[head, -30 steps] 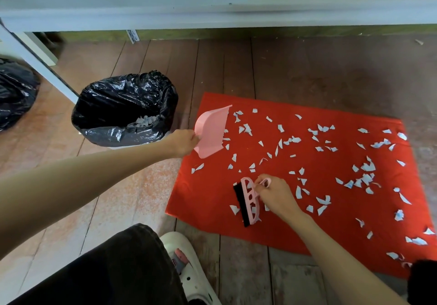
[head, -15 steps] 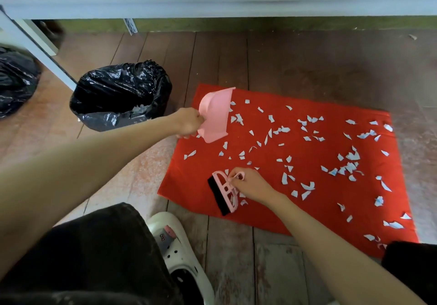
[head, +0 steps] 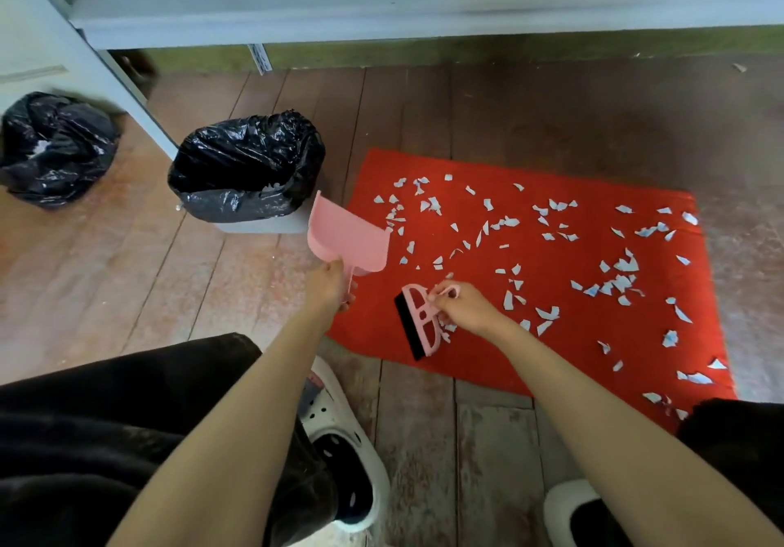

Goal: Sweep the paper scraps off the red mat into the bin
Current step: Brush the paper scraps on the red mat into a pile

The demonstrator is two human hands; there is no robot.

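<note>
A red mat [head: 551, 347] lies on the wooden floor, strewn with several white paper scraps [head: 623, 268]. My left hand [head: 329, 287] grips the handle of a pink dustpan [head: 345, 234], which is held over the mat's left edge beside the bin. My right hand [head: 464, 306] holds a small pink brush with black bristles [head: 418, 321] on the mat's near left part. The bin [head: 248, 168], lined with a black bag, stands just left of the mat and has a few scraps inside.
A second black bag [head: 53, 149] lies at far left by a white leg [head: 119, 79] of the grey table [head: 382, 7] along the back. My knee in dark trousers [head: 106, 419] and white shoes [head: 343, 440] sit at the near edge.
My left hand has drawn the dustpan back and down from near the bin toward the mat's left edge. My right hand and brush have stayed on the mat's near left part.
</note>
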